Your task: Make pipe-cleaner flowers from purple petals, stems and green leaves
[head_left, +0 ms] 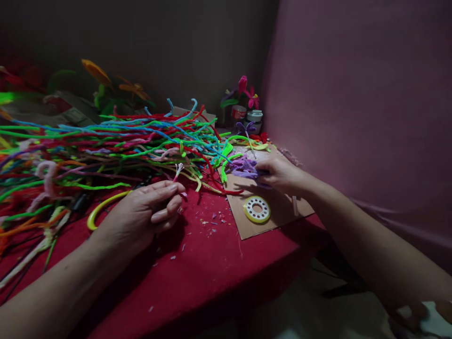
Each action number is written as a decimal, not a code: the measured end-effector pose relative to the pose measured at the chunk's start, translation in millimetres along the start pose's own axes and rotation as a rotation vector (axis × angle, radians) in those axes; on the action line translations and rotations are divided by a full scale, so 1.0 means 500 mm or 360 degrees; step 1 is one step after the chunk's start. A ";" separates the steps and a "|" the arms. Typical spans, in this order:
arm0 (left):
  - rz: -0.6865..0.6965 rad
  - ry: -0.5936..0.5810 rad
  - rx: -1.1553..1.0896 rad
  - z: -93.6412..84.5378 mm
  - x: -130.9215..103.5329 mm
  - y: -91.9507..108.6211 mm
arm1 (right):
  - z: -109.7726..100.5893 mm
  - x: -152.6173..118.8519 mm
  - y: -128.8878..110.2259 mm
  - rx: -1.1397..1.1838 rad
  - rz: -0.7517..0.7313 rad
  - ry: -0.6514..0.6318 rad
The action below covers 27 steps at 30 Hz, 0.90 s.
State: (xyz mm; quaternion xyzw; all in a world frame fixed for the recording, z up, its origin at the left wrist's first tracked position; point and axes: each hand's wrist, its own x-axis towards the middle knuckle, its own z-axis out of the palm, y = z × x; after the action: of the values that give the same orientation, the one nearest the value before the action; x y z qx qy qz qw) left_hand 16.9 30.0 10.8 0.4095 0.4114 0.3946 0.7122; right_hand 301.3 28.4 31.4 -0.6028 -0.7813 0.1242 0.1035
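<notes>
A: What was held in the left hand point(150, 205)?
B: A thin stem point(178, 171), pinkish red low down, frayed into white strands at the top. It was pinched nearly upright between thumb and fingertips, above the red cloth point(205, 263).
A: And by the right hand point(282, 174)?
B: Purple pieces point(243, 165), fuzzy, short, loosely heaped on the cardboard point(282, 207). The heap was met at its right side by the curled fingers.
A: Anything grasped there?
B: Could not be told; the fingertips were partly lost among the purple. A purple flower point(246, 127) was seen just behind, its thin stalk run down toward the fingers; contact was unclear.
A: Hidden or cut off?
B: The stem's lower end was covered by the left fingers. The colored fuzzy stems point(141, 134) were cut off at the left edge and blurred there. Both forearms were cropped.
A: Pose?
B: The left forearm was angled up from the lower left, lower fingers loosely curled. The right was stretched in from the lower right, its hand placed beyond the yellow-rimmed ring point(257, 217).
</notes>
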 end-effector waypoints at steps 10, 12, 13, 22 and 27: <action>-0.0009 -0.0005 -0.0061 -0.003 0.000 -0.002 | -0.014 0.000 0.005 0.0768 0.0211 -0.0106; -0.0032 -0.0022 -0.0022 -0.003 -0.001 0.000 | -0.012 0.001 0.006 0.0760 0.0214 -0.0085; -0.0045 -0.0025 -0.0005 -0.003 -0.001 0.000 | -0.011 0.003 0.007 0.0759 0.0211 -0.0082; -0.0053 -0.0053 0.0048 0.000 -0.004 -0.003 | -0.014 0.011 0.009 0.0874 0.0166 -0.0151; -0.0074 -0.0084 -0.0031 -0.004 0.000 -0.001 | -0.006 0.009 0.016 0.1016 0.0240 -0.0103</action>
State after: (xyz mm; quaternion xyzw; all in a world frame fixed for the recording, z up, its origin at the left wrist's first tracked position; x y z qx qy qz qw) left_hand 15.2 30.3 9.6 0.4032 0.3979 0.3711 0.7358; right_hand 308.7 34.7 31.7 -0.5917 -0.6591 0.3892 0.2528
